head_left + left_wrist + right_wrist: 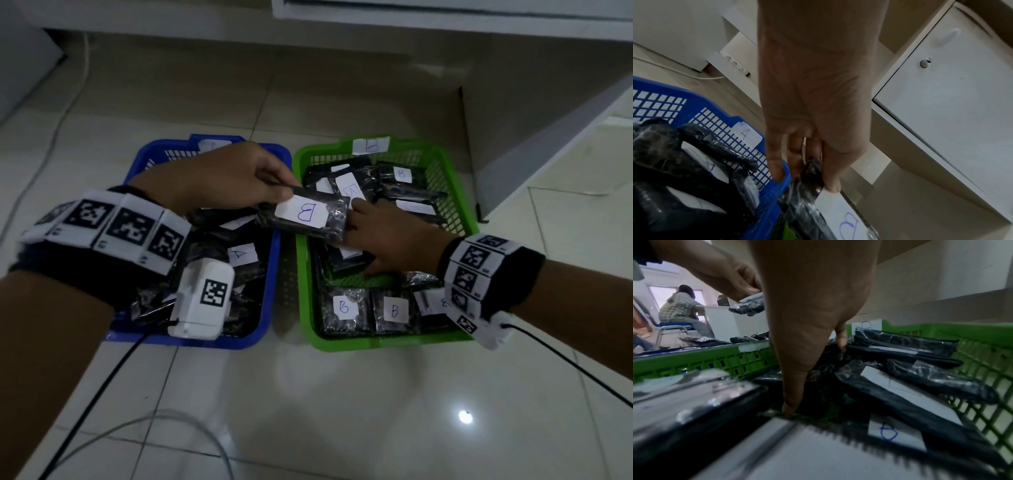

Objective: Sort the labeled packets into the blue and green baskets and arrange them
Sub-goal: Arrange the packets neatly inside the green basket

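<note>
Left hand (219,178) pinches B packet (306,216) over green basket's (459,212) left edge; right hand (394,240), fingers spread on packets, should clear a flat spot.

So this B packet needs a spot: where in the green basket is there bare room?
Bare mesh shows in the green basket between the front row of B packets and the right hand, plus along its left wall. The far half is crowded. The left hand pinches the held B packet.

White cabinet (953,100), power strip (731,65), seated person (680,305)
</note>
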The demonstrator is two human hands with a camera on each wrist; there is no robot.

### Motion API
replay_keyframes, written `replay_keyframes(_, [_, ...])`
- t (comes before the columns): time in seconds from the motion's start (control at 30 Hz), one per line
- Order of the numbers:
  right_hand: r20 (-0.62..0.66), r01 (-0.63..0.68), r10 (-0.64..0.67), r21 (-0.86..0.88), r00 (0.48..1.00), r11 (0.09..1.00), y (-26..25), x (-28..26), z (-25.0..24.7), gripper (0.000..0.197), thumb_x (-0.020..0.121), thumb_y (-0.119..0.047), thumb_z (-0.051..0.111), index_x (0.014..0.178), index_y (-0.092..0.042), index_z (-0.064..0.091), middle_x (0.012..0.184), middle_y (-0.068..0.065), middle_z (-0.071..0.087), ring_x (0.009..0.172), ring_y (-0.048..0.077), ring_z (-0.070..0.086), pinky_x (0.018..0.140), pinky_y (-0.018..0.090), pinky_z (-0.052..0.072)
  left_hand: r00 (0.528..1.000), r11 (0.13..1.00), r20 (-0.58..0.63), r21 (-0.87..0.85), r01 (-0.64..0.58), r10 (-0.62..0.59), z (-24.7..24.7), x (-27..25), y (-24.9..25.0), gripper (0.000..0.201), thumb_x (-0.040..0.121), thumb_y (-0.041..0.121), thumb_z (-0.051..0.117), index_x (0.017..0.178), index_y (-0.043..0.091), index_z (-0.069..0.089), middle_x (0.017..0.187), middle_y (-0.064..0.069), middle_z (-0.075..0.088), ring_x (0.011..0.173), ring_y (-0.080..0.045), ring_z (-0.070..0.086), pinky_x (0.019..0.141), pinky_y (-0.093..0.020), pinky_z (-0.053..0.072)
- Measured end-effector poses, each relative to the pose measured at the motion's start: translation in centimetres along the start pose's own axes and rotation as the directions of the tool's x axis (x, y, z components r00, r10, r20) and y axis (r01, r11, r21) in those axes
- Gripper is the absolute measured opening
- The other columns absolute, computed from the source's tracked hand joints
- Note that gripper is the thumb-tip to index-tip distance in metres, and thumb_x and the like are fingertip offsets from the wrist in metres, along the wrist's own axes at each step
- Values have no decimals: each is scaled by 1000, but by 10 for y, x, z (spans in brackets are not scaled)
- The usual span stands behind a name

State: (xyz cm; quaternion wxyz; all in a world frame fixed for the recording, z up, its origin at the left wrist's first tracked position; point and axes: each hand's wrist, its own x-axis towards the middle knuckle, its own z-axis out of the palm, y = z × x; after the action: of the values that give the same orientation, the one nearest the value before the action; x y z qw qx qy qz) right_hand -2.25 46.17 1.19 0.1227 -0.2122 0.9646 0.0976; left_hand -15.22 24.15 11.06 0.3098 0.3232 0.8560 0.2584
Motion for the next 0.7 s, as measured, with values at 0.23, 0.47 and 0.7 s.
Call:
replay_keyframes(0.23, [-39, 24, -21, 94, 999, 995, -5, 2, 2, 91, 67, -34, 84, 143, -47, 37, 136, 4, 27, 114, 34, 39, 77, 46, 52, 999, 999, -37, 32, 12, -11, -3, 0, 4, 17, 97, 24, 63, 109, 32, 71, 97, 18, 70, 86, 9, 63, 65, -7, 42])
replay_keyframes(0.47, [-45, -24, 42, 348, 998, 937, -7, -4, 4, 67, 72, -15, 79, 126, -45, 52, 139, 3, 19, 119, 29, 27, 95, 47, 45, 999, 1000, -32, 20, -1, 1, -4, -1, 1, 18, 97, 23, 63, 110, 32, 71, 99, 17, 71, 91, 5, 64, 71, -11, 46])
replay_keyframes(0.7, [-98, -22, 115, 656, 989, 754, -1, -9, 11, 46, 70, -18, 83, 111, -37, 71, 110, -2, 46, 97, 12, 46, 85, 20, 39, 998, 1000, -60, -3, -4, 3, -6, -2, 2, 17, 96, 22, 65, 107, 32, 73, 100, 14, 73, 95, 0, 66, 86, -20, 50])
